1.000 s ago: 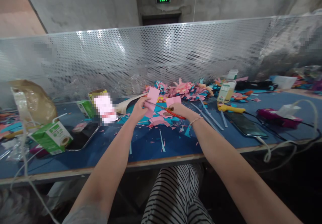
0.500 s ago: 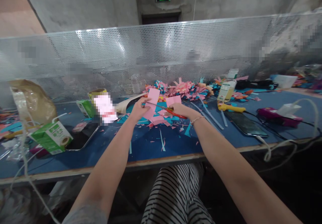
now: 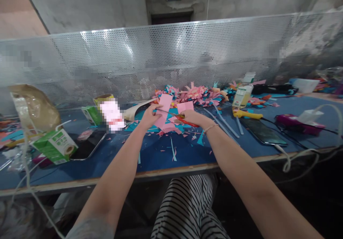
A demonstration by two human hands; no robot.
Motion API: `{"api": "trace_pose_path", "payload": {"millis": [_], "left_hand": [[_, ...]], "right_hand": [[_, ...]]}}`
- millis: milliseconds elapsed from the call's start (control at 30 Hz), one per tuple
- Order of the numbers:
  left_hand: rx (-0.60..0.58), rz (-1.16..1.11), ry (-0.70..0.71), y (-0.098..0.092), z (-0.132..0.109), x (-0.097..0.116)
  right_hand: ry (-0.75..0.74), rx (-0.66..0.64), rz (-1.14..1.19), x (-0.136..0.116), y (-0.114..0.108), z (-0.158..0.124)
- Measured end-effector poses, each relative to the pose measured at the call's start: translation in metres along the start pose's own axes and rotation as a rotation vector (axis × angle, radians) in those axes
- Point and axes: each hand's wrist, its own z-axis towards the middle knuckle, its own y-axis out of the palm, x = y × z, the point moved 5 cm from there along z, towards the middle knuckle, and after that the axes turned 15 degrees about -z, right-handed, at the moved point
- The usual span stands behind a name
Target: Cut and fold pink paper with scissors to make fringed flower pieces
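Note:
A strip of pink paper point(image 3: 165, 105) is pinched in my left hand point(image 3: 150, 116) over the middle of the table. My right hand point(image 3: 190, 117) grips red-handled scissors point(image 3: 190, 123), whose blades point left across the pink strip near my left fingers. Whether the blades are parted is too small to tell. Another piece of pink paper point(image 3: 185, 106) stands just behind my right hand. Beneath and around both hands lie pink and blue paper scraps. Fringed pink and blue paper bunches point(image 3: 197, 95) are heaped behind them.
A perforated metal screen point(image 3: 107, 60) runs along the table's back. On the left stand a green-and-white drink carton point(image 3: 57, 146), a tablet point(image 3: 89, 145) and a lit phone point(image 3: 112, 115). To the right are a yellow glue gun point(image 3: 248, 115), a bottle point(image 3: 242, 95), a dark phone point(image 3: 264, 131) and cables.
Both hands have hardly moved. The pink strip has shifted slightly to the right, and the scissors stay across it. The view has tilted a little.

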Motion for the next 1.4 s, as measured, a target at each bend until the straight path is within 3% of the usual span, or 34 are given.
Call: {"api": "trace_pose_path", "payload": {"millis": [300,533,1400], "left_hand": [[-0.018,0.059,0.023,0.000,-0.001,0.001],[-0.095,0.006,0.004,0.009,-0.003,0.007],[-0.110,0.009,0.018,0.013,-0.002,0.009]], "right_hand": [[0.006,0.005,-0.046,-0.001,-0.002,0.000],[-0.029,-0.016,-0.009,-0.002,0.001,-0.001],[-0.028,0.039,-0.026,-0.005,0.003,0.003]]}}
